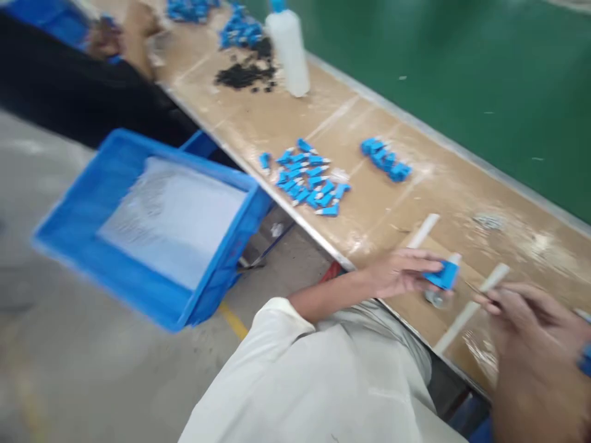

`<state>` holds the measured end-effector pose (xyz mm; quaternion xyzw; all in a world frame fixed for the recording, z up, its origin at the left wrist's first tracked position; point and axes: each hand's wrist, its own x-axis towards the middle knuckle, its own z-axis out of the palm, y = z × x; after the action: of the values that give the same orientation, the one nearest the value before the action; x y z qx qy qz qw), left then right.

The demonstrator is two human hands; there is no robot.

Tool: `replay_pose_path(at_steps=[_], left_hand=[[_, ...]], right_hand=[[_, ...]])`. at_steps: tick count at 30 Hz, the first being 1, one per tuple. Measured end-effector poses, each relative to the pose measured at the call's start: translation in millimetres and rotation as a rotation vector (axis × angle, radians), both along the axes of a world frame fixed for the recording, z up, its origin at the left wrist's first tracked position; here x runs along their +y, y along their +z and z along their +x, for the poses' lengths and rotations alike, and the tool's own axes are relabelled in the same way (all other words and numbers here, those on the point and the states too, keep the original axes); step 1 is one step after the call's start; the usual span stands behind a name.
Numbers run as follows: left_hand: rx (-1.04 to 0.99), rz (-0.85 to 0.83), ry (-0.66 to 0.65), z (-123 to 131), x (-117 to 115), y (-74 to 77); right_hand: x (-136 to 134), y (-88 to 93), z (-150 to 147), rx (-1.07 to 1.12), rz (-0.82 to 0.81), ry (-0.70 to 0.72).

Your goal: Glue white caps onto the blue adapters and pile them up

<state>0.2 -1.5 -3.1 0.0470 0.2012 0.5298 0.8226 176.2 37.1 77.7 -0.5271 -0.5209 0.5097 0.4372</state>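
My left hand (406, 271) is closed on a small blue plastic part (443, 274) with a whitish end, held just above the table. To its right, my right hand (530, 314) pinches a thin, narrow rod (471, 288) whose tip points toward the blue part. Blur hides what kind of tool the rod is. Beneath my left hand is a small clear container (434, 299). Two pale strips lie on the table, one pale strip (423, 231) beyond my left hand and another pale strip (466, 317) between my hands.
Blue parts with white ends lie in a pile (309, 178), beside a short row of blue parts (386, 161). Farther off are a white bottle (290, 52) and black pieces (242, 75). A blue crate (221, 271) stands left of the table. A co-worker's hands (138, 27) show at upper left.
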Motion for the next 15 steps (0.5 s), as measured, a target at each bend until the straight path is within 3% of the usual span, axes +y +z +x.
replay_pose_path(at_steps=[4,7,15], left_hand=[[0.127,-0.035,0.075,-1.0,-10.0,-0.7],[0.206,-0.005,0.058,-2.8,-11.8,-2.0],[0.287,0.038,0.11,-0.9,-15.2,7.8]], right_hand=[[2.5,-17.0,-4.2,0.089,-0.178,0.167],[5.7,-14.2,-7.2,0.172,-0.261,0.262],[3.8,-16.7,-12.4,0.231,-0.308,0.373]])
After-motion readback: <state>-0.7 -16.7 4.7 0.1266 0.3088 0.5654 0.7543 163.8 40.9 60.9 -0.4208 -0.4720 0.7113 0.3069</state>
